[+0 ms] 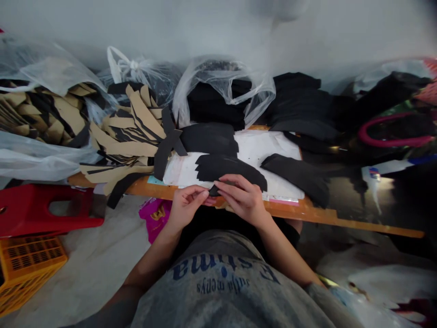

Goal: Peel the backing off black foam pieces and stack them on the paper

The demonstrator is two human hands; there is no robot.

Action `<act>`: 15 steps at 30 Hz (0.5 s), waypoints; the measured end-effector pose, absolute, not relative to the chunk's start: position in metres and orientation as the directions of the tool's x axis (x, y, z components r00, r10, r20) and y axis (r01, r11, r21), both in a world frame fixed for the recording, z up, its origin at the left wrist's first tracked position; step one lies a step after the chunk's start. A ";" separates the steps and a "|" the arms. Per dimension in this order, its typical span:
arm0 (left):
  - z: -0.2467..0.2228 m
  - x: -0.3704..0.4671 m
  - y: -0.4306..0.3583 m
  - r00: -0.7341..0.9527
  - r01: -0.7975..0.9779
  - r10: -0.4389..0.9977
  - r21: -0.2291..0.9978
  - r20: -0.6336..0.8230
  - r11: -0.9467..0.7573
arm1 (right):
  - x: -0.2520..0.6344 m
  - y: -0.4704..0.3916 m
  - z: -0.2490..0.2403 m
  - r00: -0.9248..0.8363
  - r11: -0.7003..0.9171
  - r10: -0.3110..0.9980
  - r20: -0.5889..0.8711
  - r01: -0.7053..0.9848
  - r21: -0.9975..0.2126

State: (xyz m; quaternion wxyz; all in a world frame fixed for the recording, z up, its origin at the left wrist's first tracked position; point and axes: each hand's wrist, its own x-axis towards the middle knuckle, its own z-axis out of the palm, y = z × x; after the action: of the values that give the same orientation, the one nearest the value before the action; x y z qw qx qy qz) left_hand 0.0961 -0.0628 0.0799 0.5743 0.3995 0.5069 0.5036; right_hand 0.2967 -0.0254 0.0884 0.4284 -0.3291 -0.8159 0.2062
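Observation:
Both hands meet at the table's front edge over a small dark piece, pinched between their fingertips; it looks like the black strip material. My left hand grips its left end between thumb and forefinger. On the other end, my right hand is closed with the fingers bent. Just beyond them lies a fanned stack of black strips on white paper. Behind it sits another black stack, and a third black stack rests to the right.
Tan-and-black strips are heaped at the left, beside a plastic bag of similar pieces. An open clear bag holds black pieces at the back. A glue bottle is at right. A red stool and yellow crate stand lower left.

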 end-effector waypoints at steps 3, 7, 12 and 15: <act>0.081 0.100 -0.062 -0.008 -0.168 0.981 0.968 -0.192 0.188 | 0.301 -0.025 0.088 -0.410 0.705 0.708 0.574 0.377 -0.601; 0.078 0.107 -0.063 -0.012 -0.162 0.983 0.970 -0.184 0.180 | 0.306 -0.022 0.084 -0.415 0.735 0.678 0.607 0.368 -0.569; 0.074 0.116 -0.066 -0.079 -0.177 0.984 0.974 -0.159 0.143 | 0.304 -0.022 0.072 -0.407 0.770 0.636 0.655 0.384 -0.509; 0.074 0.115 -0.063 -0.207 -0.199 0.968 0.975 -0.138 0.097 | 0.303 -0.024 0.066 -0.351 0.789 0.606 0.714 0.382 -0.482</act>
State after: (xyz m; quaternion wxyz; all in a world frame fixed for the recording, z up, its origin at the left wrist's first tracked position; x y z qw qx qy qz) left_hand 0.1147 -0.0628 0.0737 0.5152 0.3618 0.5319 0.5664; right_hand 0.3027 -0.0236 0.0664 0.4819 -0.3034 -0.8137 0.1163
